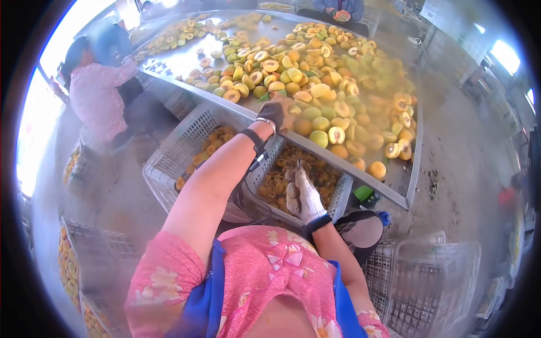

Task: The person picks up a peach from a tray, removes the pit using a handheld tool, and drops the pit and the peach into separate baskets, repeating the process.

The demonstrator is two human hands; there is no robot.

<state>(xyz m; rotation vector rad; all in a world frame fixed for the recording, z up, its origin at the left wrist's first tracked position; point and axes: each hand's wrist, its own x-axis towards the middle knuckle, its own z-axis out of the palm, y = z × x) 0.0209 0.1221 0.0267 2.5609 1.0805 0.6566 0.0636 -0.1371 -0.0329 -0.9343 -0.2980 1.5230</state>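
Note:
My left hand [277,111], in a dark glove with fingers partly bare, reaches over the near edge of a metal table [225,107] to the heap of yellow peaches [293,73], many of them halved. Its fingertips are blurred among the fruit, and I cannot tell whether they grip any. Lower down, my right hand [307,194] wears a soiled white glove and has its fingers closed around a slender tool [298,164] with a metallic tip. It hangs above a plastic crate [342,198] of brown-orange pits and scraps [276,183].
Left of that, another crate [169,143] holds peach pieces. A person in pink [98,98] works at the table's left; another person [346,7] is across it. Stacked crates [428,276] stand at right. A green object [362,193] lies by the table corner.

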